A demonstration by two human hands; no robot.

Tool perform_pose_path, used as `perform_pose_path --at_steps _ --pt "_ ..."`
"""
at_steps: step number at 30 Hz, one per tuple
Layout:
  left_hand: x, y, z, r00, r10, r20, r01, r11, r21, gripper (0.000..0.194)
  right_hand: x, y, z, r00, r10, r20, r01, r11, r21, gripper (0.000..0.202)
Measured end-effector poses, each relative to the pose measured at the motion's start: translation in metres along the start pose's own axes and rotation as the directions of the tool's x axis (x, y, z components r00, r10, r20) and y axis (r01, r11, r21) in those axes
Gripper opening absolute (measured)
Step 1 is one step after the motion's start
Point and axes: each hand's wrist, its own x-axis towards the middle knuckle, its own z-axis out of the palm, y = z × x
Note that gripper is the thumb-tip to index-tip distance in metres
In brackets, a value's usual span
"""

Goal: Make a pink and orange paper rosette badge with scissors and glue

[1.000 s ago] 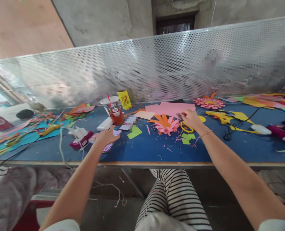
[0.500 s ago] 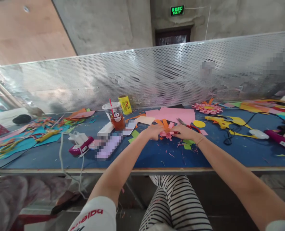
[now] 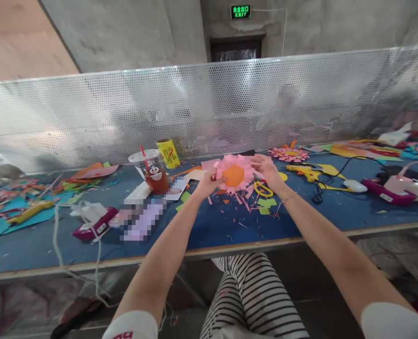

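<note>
The left hand (image 3: 207, 185) is pinching a paper flower (image 3: 233, 175); the right hand (image 3: 266, 170), fingers loosely spread, is partly hiding pink paper (image 3: 207, 165), contact unclear.

- Hands (image 3: 205, 184) (image 3: 269, 173): two
- Pink paper flowers (image 3: 233, 176) (image 3: 289, 154): two
- Purple power strips (image 3: 102, 224) (image 3: 380, 189): two
- Lidded cup (image 3: 157, 179): one
- Red straw (image 3: 143, 151): one
- Yellow canister (image 3: 168, 154): one
- Exit sign (image 3: 240, 12): one
- Bracelet (image 3: 289, 197): one

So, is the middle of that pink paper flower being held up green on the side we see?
No, the held pink paper flower shows a flat orange middle toward the camera.
</note>
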Motion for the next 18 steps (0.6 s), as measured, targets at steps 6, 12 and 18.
perform_pose_path --at_steps 6,12,18 --pt "-0.002 0.008 0.007 0.983 -0.184 -0.001 0.139 0.747 -0.650 0.044 -0.001 0.008 0.004 0.927 0.290 0.240 -0.359 0.870 0.338 0.041" --pt "-0.006 -0.004 0.018 0.936 -0.328 0.127 0.322 0.651 -0.687 0.047 -0.009 -0.004 0.021 0.885 0.421 0.200 -0.464 0.837 0.292 0.038" --pt "-0.006 -0.019 0.020 0.900 -0.392 0.191 0.427 0.703 -0.569 0.045 -0.008 0.004 0.022 0.848 0.505 0.159 -0.524 0.844 0.113 0.031"
